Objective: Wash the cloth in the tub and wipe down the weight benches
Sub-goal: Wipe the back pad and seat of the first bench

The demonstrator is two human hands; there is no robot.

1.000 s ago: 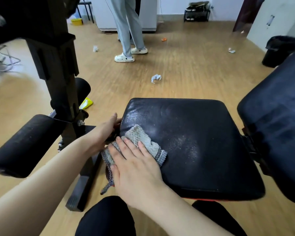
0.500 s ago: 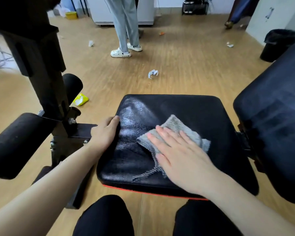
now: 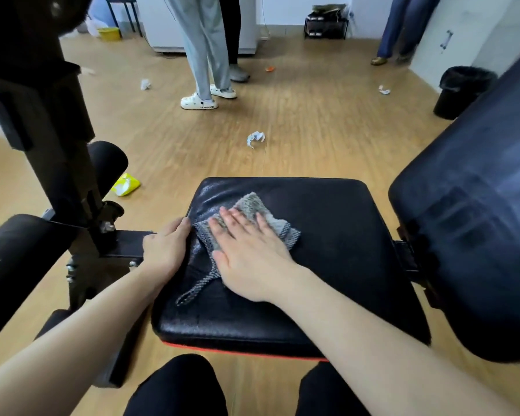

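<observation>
A grey knitted cloth lies on the black padded seat of a weight bench, toward its left side, with a loop strap trailing to the front. My right hand presses flat on the cloth with straight fingers. At the seat's left edge my left hand has its fingers curled over the rim. The seat surface looks wet and shiny around the cloth. No tub is in view.
The bench's black backrest rises at the right. A black upright frame with foam rollers stands at the left. Paper scraps and a yellow packet lie on the wooden floor. Two persons' legs and a black bin are farther back.
My right hand slid the cloth from the seat's left front corner to the middle, then back left and farther up. My left hand stayed on the seat's left edge.
</observation>
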